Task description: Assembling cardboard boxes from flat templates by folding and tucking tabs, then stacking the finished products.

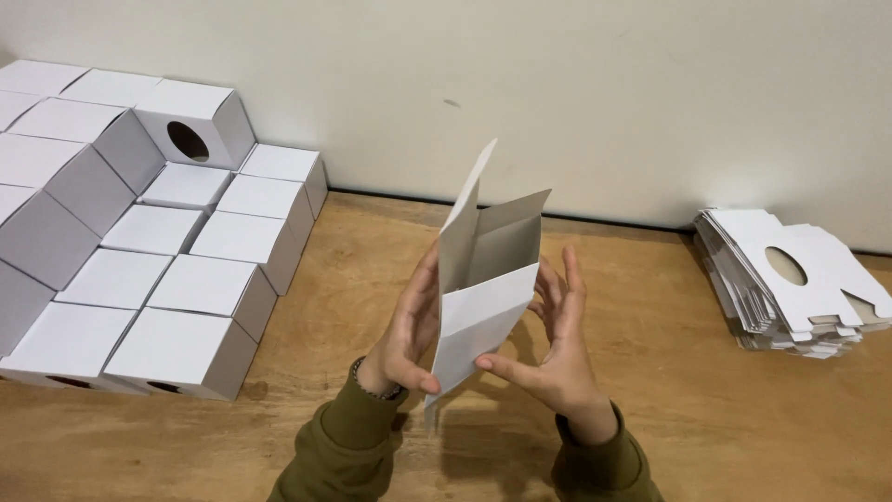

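A white cardboard box blank [483, 279], partly folded into a tube with its top flaps standing up, is held upright over the wooden table [372, 279]. My left hand [409, 330] presses its left side, thumb on the lower front panel. Against the right side is my right hand [553, 344], fingers spread and thumb under the front panel. Both sleeves are olive green.
Several finished white cube boxes [177, 270] are stacked in rows at the left, one [195, 125] showing a round hole. A pile of flat white blanks [790, 284] with oval cut-outs lies at the right, against the pale wall.
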